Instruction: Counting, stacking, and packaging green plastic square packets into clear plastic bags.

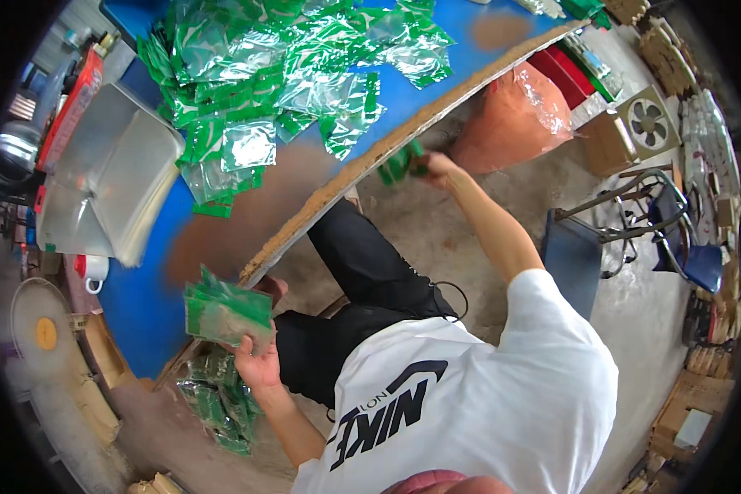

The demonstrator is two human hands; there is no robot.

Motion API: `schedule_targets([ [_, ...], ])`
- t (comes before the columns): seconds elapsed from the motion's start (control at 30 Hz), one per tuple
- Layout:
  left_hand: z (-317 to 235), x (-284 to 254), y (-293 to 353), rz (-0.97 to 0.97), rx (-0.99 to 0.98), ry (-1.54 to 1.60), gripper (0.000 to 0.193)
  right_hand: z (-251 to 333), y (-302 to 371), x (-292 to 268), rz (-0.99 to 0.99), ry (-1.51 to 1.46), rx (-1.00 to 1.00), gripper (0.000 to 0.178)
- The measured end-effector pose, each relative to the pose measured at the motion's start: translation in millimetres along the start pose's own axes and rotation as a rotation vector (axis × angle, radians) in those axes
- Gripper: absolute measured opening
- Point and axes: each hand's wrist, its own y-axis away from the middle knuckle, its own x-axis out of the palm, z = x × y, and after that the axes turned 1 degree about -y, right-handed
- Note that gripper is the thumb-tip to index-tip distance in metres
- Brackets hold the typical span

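Observation:
My left hand (258, 359) grips a stack of green-and-clear plastic bags (222, 313) near the table's left end. My right hand (439, 170) is out past the table's near edge, closed on a green plastic bag (397, 163) that is smeared by motion. A large loose heap of green-and-clear plastic bags (292, 70) covers the far part of the blue tabletop (152, 288). More green bags (222, 399) lie in a bundle low beside the table's left end, under my left hand.
A sheaf of clear plastic sheets (99, 185) lies at the table's left. A big orange plastic sack (514, 119) stands past the worn table edge, near a red bin (561, 72). To the right are a bench (570, 255), a blue chair (692, 263) and a cardboard box (605, 144).

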Motion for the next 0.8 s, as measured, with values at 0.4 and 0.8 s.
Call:
schedule_targets([
  [0.4,15.3,53.2,5.7,-0.053,-0.131,-0.124,0.061,92.9,205.4,215.6,0.697,1.09,-0.263,0.03],
  [0.8,3.9,67.1,-4.5,-0.079,0.004,-0.039,0.05,11.3,135.5,327.0,0.834,1.467,-1.442,0.062],
])
